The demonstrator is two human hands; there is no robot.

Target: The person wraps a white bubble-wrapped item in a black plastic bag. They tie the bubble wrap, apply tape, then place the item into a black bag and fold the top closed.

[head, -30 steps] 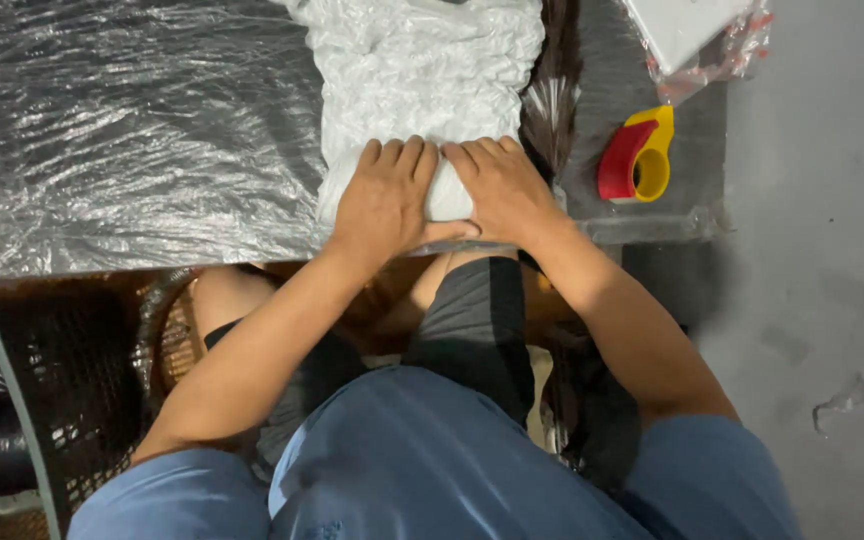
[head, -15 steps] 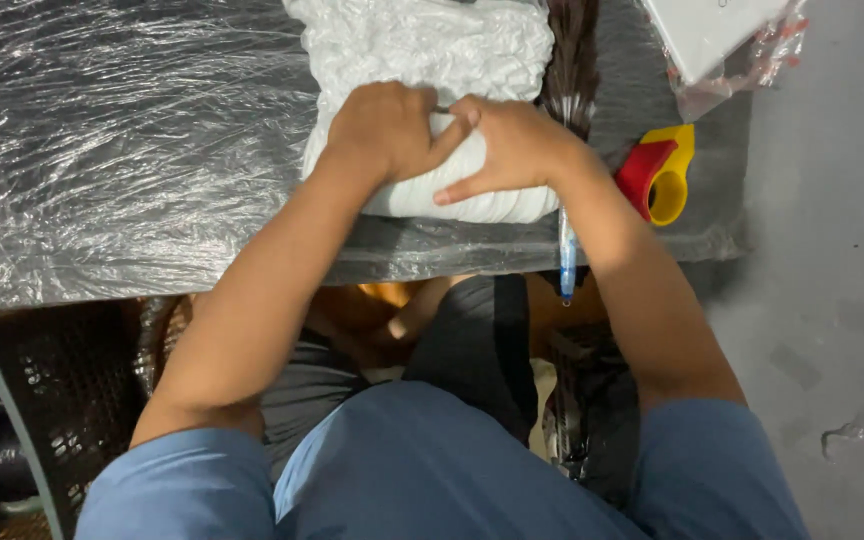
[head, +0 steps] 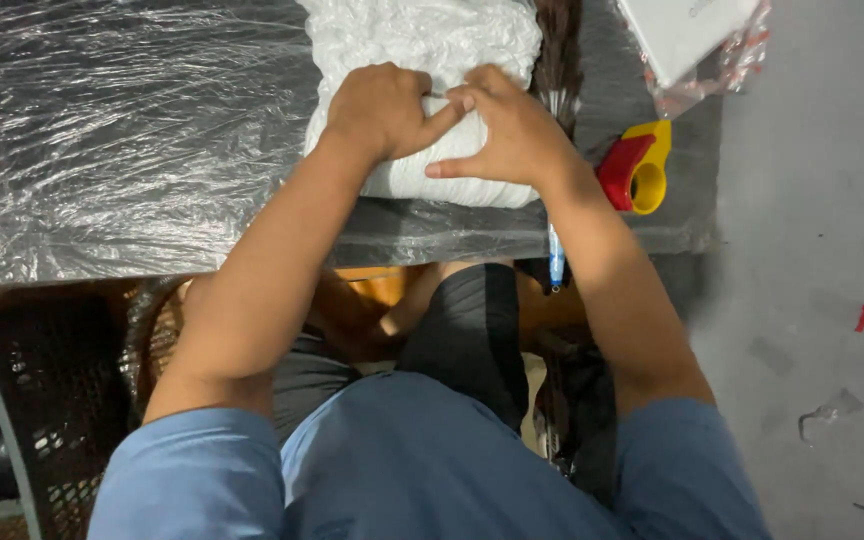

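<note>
A white crinkled bundle (head: 422, 40), wrapped in clear film, lies near the table's front edge. My left hand (head: 380, 108) is curled on its left side, gripping the wrap. My right hand (head: 504, 130) presses on its right side, with fingers spread along the lower edge of the bundle. The two hands touch each other at the thumbs on top of the bundle. The bundle's front end is rolled under my palms.
The table (head: 132, 150) is covered with shiny crumpled plastic film. A red and yellow tape dispenser (head: 637, 168) sits at the right. A blue pen (head: 556, 262) hangs at the table's edge. A white box in plastic (head: 692, 30) lies at the far right. Grey floor (head: 822, 250) is on the right.
The view has shifted so the bundle sits lower in frame. My hands went from lying flat on the bundle's front end to clasping it, left hand now curled.
</note>
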